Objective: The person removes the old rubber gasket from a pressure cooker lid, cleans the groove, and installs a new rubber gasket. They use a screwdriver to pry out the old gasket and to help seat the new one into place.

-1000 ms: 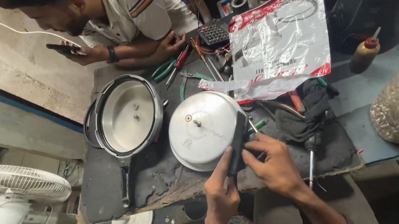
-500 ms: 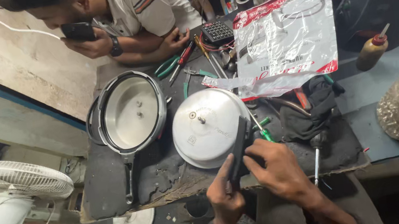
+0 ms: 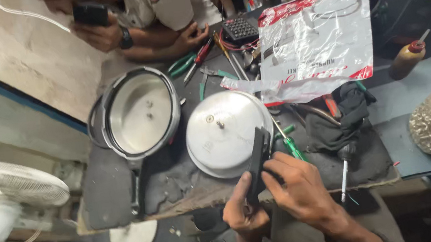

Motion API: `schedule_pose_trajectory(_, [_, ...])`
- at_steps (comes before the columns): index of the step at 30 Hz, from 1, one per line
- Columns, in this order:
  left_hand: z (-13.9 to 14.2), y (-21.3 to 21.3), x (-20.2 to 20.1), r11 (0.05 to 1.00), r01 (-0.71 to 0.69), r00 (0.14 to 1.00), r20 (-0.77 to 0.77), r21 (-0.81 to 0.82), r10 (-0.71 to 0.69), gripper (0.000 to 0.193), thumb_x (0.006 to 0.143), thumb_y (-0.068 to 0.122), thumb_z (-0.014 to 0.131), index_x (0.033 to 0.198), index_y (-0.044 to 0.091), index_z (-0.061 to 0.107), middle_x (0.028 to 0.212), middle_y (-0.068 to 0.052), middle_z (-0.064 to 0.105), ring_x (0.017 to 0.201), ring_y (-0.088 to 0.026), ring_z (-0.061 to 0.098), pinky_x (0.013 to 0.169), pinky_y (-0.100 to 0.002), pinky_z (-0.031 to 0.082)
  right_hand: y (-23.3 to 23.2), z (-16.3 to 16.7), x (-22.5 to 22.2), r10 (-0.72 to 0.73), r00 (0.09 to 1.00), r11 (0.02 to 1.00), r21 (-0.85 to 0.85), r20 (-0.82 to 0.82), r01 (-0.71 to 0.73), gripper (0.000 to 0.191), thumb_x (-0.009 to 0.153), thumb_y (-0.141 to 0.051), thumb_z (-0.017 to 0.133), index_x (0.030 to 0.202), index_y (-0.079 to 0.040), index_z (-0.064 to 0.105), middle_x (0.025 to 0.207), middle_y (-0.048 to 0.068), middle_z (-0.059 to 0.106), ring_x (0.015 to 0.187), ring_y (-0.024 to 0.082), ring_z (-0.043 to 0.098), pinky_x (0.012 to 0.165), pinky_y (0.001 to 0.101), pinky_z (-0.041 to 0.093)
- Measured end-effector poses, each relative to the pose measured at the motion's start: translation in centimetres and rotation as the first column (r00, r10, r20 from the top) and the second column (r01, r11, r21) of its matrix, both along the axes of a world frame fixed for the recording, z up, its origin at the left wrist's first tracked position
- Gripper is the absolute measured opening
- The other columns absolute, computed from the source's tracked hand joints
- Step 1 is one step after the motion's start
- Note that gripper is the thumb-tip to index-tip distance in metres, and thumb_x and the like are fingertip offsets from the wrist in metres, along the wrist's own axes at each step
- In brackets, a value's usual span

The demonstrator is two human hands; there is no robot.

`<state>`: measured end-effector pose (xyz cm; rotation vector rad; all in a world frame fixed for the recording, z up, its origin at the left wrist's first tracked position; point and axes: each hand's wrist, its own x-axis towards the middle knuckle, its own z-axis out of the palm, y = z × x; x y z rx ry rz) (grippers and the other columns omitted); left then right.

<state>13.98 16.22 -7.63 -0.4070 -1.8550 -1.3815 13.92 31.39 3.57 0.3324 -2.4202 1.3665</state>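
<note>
Meanwhile, both hands clamp a black handle point(image 3: 257, 160) at the bench's near edge, beside a pot lid point(image 3: 226, 133): left hand point(image 3: 244, 212) low, right hand point(image 3: 298, 188) midway. It looks rigid, light, best gripped along its sides.

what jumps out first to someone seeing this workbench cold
Two hands at the bottom centre, the left hand and right hand, both grip a black handle at the near edge of the bench. Just beyond it lies a round silver lid, with an open metal cooker pot to its left. At the far side, another person leans on the bench holding a dark phone.
</note>
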Motion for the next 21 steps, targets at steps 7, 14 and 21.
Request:
schedule_pose_trajectory(7, [4.0, 0.3, 0.8, 0.994, 0.108, 0.994, -0.032, -0.001, -0.108, 0.058, 0.075, -0.008, 0.06, 0.133, -0.004, 0.063, 0.12, -0.022, 0.073, 0.106, -0.026, 0.076, 0.088, -0.032, 0.062, -0.2, 0.8, 0.2, 0.001, 0.988, 1.0, 0.024, -0.156, 0.003, 0.014, 0.085, -0.003, 0.073, 0.096, 0.004, 0.07, 0.083, 0.014, 0.065, 0.07, 0.03, 0.066, 0.06, 0.0389, 0.05])
schedule_pose_trajectory(14, [6.1, -0.9, 1.0, 0.887, 0.4, 0.852, 0.264, 0.23, -0.453, 0.072, 0.08, -0.013, 0.05, 0.15, 0.001, 0.054, 0.112, -0.014, 0.076, 0.088, -0.014, 0.073, 0.078, -0.025, 0.059, -0.7, 1.0, -0.2, 0.029, 0.998, 0.996, -0.087, -0.059, -0.035, 0.012, 0.09, -0.003, 0.072, 0.101, 0.002, 0.073, 0.08, 0.011, 0.065, 0.067, 0.021, 0.065, 0.058, 0.0323, 0.05])
schedule_pose_trajectory(21, [5.4, -1.1, 0.5, 0.877, 0.408, 0.855, 0.23, 0.255, -0.465, 0.067, 0.08, -0.018, 0.055, 0.144, -0.001, 0.059, 0.118, -0.017, 0.075, 0.095, -0.016, 0.074, 0.079, -0.026, 0.059, -1.2, 0.0, -0.1, -0.028, 0.989, 0.997, -0.071, -0.145, 0.017, 0.014, 0.092, -0.003, 0.071, 0.104, 0.004, 0.072, 0.087, 0.01, 0.068, 0.075, 0.019, 0.071, 0.062, 0.0292, 0.053])
